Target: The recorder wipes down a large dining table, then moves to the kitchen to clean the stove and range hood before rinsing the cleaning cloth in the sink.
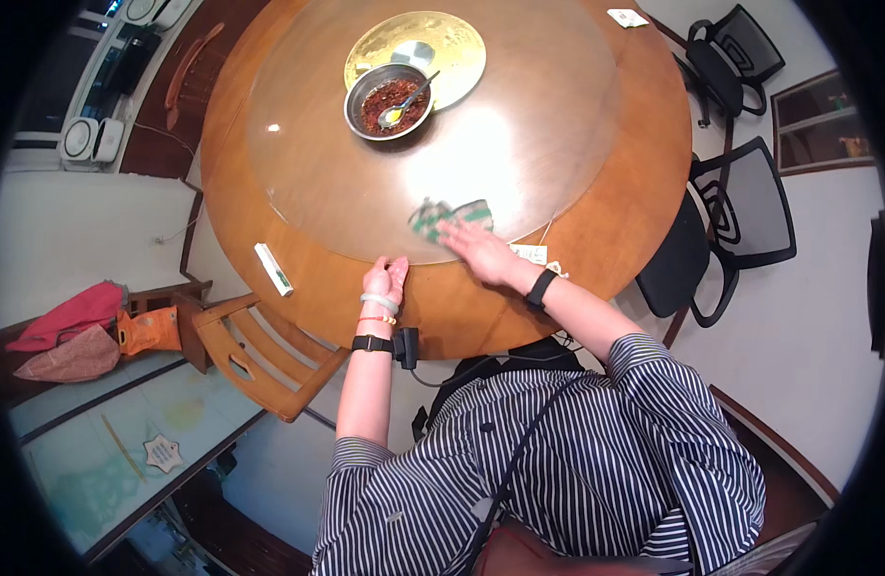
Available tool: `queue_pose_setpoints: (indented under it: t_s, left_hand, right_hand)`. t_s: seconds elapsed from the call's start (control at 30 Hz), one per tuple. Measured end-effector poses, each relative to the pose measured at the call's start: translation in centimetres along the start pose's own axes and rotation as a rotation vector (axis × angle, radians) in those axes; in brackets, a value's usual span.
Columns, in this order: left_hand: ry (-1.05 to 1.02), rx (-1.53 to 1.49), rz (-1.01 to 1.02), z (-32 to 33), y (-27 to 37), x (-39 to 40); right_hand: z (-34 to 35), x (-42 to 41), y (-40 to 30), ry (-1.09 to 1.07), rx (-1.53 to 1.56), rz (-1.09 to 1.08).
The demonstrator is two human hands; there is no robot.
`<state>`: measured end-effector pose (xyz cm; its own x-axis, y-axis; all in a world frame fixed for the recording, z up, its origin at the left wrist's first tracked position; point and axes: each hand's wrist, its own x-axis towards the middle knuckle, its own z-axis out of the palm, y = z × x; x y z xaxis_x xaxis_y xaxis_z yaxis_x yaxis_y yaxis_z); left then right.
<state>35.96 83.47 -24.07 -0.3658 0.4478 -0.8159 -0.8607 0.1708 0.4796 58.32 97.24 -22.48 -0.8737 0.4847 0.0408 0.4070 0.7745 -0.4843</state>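
My right hand (pixel 482 252) presses a green, patterned cloth (pixel 471 213) onto the near part of the round glass turntable (pixel 327 194). The fingers lie over the cloth's near side, and its left part is blurred. At the turntable's near rim, my left hand (pixel 385 279) has its fingers bent against the glass edge; some fingertips are hidden. Farther back on the glass stands a steel bowl (pixel 351 119) of dark red, oily chilli-like food. A metal spoon (pixel 415 96) rests in it. The bowl overlaps the near edge of a round golden tray (pixel 453 50).
The wooden table (pixel 320 299) carries a long white box (pixel 273 269) at left, a printed card (pixel 529 253) near my right wrist and a white packet (pixel 627 18) far right. A wooden chair (pixel 270 353) stands left; black mesh chairs (pixel 745 209) stand right. A cable hangs below the table edge.
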Motion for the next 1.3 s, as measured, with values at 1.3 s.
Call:
queue_pose_setpoints:
  t_s: [1.3]
  left_hand:
    - [0.009, 0.299, 0.056, 2.6, -4.2, -0.1]
  right_hand:
    - [-9.4, 6.1, 11.9, 0.229, -0.448, 0.244]
